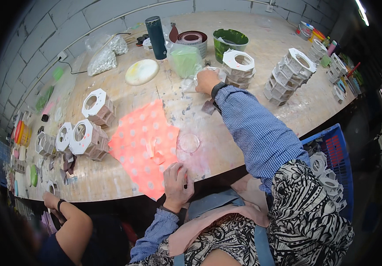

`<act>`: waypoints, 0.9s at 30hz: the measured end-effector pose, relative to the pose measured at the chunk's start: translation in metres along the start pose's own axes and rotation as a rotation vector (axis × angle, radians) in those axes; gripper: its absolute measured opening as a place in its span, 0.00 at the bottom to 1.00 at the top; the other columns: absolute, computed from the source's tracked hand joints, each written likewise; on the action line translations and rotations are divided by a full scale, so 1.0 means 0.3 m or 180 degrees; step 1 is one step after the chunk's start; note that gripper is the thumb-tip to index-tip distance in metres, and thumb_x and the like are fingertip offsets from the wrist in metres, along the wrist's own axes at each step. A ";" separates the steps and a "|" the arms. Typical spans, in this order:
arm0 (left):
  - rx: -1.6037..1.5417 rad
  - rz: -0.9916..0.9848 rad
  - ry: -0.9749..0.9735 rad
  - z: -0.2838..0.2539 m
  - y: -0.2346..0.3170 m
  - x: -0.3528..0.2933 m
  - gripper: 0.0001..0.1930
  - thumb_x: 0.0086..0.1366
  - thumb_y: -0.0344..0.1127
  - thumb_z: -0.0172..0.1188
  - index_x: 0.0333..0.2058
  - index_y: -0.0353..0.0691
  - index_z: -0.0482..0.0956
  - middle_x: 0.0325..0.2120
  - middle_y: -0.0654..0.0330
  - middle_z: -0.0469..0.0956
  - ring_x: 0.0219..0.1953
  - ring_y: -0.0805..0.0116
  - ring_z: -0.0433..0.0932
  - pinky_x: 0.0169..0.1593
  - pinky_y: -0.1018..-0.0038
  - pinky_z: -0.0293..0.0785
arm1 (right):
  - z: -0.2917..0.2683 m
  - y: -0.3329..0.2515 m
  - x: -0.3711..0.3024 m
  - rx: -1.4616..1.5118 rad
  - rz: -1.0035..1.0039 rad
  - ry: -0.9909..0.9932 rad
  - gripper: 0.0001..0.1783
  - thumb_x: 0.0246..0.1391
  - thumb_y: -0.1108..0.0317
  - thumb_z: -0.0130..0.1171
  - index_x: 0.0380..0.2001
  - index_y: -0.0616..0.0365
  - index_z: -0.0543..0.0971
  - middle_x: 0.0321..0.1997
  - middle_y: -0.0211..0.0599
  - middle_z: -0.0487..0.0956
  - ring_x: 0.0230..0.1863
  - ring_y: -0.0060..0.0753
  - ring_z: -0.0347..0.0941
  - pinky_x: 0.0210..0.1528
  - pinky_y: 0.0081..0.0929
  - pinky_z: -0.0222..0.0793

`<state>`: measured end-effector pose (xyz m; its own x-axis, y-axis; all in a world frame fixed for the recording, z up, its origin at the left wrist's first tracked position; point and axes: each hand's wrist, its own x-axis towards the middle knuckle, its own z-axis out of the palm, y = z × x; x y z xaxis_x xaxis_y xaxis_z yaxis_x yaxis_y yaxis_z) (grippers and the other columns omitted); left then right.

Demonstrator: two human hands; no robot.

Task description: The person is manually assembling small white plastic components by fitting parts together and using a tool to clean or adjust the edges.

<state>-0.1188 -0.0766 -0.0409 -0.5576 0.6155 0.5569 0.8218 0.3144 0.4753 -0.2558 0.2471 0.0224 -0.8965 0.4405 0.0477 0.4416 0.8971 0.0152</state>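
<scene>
The table [244, 146] is evenly and brightly lit, apparently by a strip lamp [362, 11] glaring at one o'clock. Only soft shadows are cast. Straight edges are bent by fisheye distortion, and the rim is darkened from seven to eleven o'clock.

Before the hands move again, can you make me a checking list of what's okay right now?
1. Right hand has reached the clear plastic bag beside the stack of white octagonal frames: ok.
2. Right hand's grip on the bag: cannot tell, fingers hidden.
3. Left hand rests at the table edge on the orange dotted cloth: ok.
4. Clear round dish lies flat, apart from both hands: ok.
5. Stack of frames stands upright: ok.
</scene>
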 end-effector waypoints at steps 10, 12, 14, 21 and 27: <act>0.0048 -0.0078 -0.0059 -0.016 0.015 0.017 0.15 0.44 0.24 0.57 0.34 0.36 0.71 0.38 0.51 0.70 0.43 0.51 0.68 0.46 0.62 0.64 | 0.079 -0.057 0.053 0.0557 -0.0607 0.0539 0.19 0.29 0.64 0.60 0.30 0.60 0.79 0.41 0.49 0.74 0.43 0.47 0.72 0.50 0.58 0.51; 0.0062 -0.0096 -0.0117 -0.013 0.020 0.017 0.15 0.44 0.24 0.57 0.34 0.36 0.71 0.38 0.51 0.70 0.43 0.51 0.68 0.47 0.62 0.64 | 0.085 -0.081 0.077 0.0606 -0.0615 0.0638 0.19 0.29 0.64 0.60 0.30 0.60 0.78 0.41 0.49 0.74 0.43 0.48 0.71 0.50 0.58 0.51; 0.0080 -0.0059 -0.0120 -0.008 0.018 0.016 0.15 0.43 0.24 0.57 0.34 0.36 0.71 0.38 0.51 0.70 0.43 0.51 0.68 0.46 0.63 0.64 | 0.088 -0.095 0.102 0.0653 -0.0669 0.0585 0.20 0.29 0.64 0.60 0.31 0.61 0.78 0.41 0.49 0.73 0.44 0.47 0.71 0.50 0.55 0.52; 0.0147 -0.0114 -0.0169 -0.003 0.019 0.015 0.16 0.43 0.25 0.58 0.34 0.35 0.71 0.39 0.51 0.69 0.43 0.52 0.68 0.46 0.62 0.64 | 0.084 -0.105 0.116 0.0553 -0.0799 0.0717 0.20 0.32 0.64 0.57 0.32 0.63 0.77 0.41 0.50 0.74 0.43 0.46 0.72 0.49 0.52 0.54; 0.0201 -0.0122 -0.0114 -0.001 0.013 0.023 0.15 0.43 0.24 0.57 0.33 0.35 0.70 0.38 0.51 0.69 0.43 0.51 0.67 0.46 0.62 0.64 | 0.008 -0.055 -0.021 0.0705 -0.0869 0.0513 0.21 0.33 0.61 0.57 0.31 0.66 0.77 0.37 0.53 0.75 0.37 0.50 0.74 0.48 0.52 0.56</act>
<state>-0.1196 -0.0714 -0.0351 -0.5853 0.6272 0.5140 0.8062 0.3825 0.4513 -0.2575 0.2297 0.0193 -0.9551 0.1890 0.2283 0.1531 0.9741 -0.1662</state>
